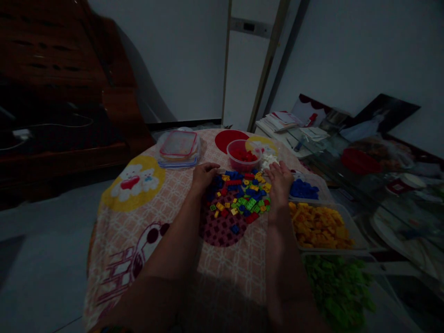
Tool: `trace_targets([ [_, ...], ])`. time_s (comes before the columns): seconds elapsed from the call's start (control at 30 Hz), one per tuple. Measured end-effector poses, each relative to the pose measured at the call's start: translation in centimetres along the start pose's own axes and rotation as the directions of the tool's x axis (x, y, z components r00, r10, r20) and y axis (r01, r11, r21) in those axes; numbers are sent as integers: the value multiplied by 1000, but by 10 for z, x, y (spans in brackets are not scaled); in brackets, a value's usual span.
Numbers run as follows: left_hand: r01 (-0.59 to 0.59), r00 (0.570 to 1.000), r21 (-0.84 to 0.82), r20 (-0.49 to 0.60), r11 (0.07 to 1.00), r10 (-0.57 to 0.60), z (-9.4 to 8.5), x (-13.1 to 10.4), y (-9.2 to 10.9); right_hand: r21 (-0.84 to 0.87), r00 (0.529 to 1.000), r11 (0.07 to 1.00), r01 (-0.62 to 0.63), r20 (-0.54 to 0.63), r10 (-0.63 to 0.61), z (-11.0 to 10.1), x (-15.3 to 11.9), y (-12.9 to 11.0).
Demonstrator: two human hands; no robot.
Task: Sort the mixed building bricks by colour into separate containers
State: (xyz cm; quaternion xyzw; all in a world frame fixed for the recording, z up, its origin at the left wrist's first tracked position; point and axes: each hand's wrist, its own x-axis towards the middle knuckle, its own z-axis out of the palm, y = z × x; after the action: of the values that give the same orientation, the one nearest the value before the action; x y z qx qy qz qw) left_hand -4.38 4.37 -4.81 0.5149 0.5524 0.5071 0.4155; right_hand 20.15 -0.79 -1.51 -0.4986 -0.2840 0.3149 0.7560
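A heap of mixed small bricks (239,194) in blue, yellow, red and green lies on the patterned tablecloth (145,217). My left hand (204,176) rests palm down at the heap's left edge. At the heap's right edge my right hand (279,181) also lies palm down, fingers pointing away. In this dim light I cannot tell whether either hand holds a brick. Just beyond the heap stands a round tub of red bricks (243,156), with a few white bricks (268,162) beside it.
To the right sit clear tubs of blue bricks (304,189), yellow bricks (321,226) and green bricks (336,289). Stacked lids (178,148) lie at the far left, a red round lid (227,138) behind. A cluttered glass table (374,180) stands on the right, dark wooden furniture (52,92) on the left.
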Motion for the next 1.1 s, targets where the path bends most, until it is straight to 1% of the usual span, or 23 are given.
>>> trace_targets([
  [0.07, -79, 996, 103, 39, 992, 75, 0, 0, 3, -50, 1000, 999, 14, 15, -13, 0, -1, 2],
  [0.13, -170, 978, 187, 152, 968, 142, 2, -1, 6, -133, 997, 991, 6, 78, 5, 1, -5, 5],
  [0.2, -253, 937, 218, 299, 943, 183, 6, -4, 8, -243, 986, 970, 2, 164, 39, 3, -10, 7],
  [0.23, -276, 911, 203, 367, 939, 189, 8, -5, 10, -308, 976, 951, 24, 214, 45, 5, -13, 8],
  [0.3, -260, 867, 120, 465, 958, 178, 10, -9, 14, -450, 944, 882, 142, 329, 16, 8, -18, 9],
  [0.33, -225, 858, 66, 487, 972, 166, 10, -11, 16, -518, 917, 824, 229, 400, -4, 9, -21, 9],
  [0.37, -182, 860, 14, 486, 983, 152, 10, -12, 18, -574, 880, 752, 322, 474, -15, 11, -24, 10],
  [0.4, -137, 879, -30, 457, 990, 135, 9, -13, 20, -618, 838, 670, 413, 545, -14, 12, -27, 10],
  [0.43, -96, 910, -61, 399, 994, 112, 7, -13, 21, -647, 798, 583, 490, 603, -1, 14, -30, 11],
  [0.5, -40, 973, -94, 224, 995, 61, 2, -10, 21, -673, 730, 429, 602, 682, 47, 18, -37, 12],
  [0.53, -23, 991, -100, 130, 995, 36, 0, -8, 20, -669, 697, 374, 642, 713, 79, 21, -40, 12],
  [0.57, -6, 999, -99, 49, 995, 11, -3, -6, 18, -656, 663, 343, 672, 740, 117, 23, -43, 11],
  [0.63, 26, 998, -90, -52, 996, -30, -8, -2, 14, -615, 581, 351, 706, 787, 209, 28, -49, 9],
  [0.7, 51, 995, -84, -81, 995, -58, -12, 1, 11, -581, 499, 411, 702, 814, 297, 31, -52, 4],
  [0.73, 54, 995, -82, -85, 995, -61, -13, 2, 10, -576, 479, 441, 688, 818, 319, 32, -53, 1],
  [0.77, 52, 995, -80, -85, 995, -59, -13, 2, 9, -579, 481, 466, 669, 815, 323, 32, -53, -3],
  [0.8, 50, 995, -75, -87, 996, -56, -13, 3, 8, -589, 505, 483, 648, 807, 307, 31, -53, -7],
  [0.83, 54, 994, -66, -87, 996, -59, -13, 4, 6, -604, 548, 493, 626, 791, 272, 28, -51, -11],
  [0.9, 63, 995, -46, -80, 997, -67, -12, 5, 2, -655, 666, 485, 579, 724, 183, 21, -46, -19],
  [0.97, 70, 995, -26, -69, 997, -72, -11, 8, -3, -733, 774, 423, 533, 624, 106, 11, -38, -25],
  [1.0, 70, 995, -17, -69, 997, -71, -10, 9, -5, -777, 818, 372, 507, 571, 77, 6, -34, -27],
  [1.07, 69, 995, -9, -78, 998, -69, -9, 11, -10, -857, 880, 252, 449, 473, 43, -6, -27, -29],
  [1.1, 73, 994, -12, -81, 997, -73, -9, 12, -13, -884, 898, 200, 423, 439, 41, -11, -24, -28],
])
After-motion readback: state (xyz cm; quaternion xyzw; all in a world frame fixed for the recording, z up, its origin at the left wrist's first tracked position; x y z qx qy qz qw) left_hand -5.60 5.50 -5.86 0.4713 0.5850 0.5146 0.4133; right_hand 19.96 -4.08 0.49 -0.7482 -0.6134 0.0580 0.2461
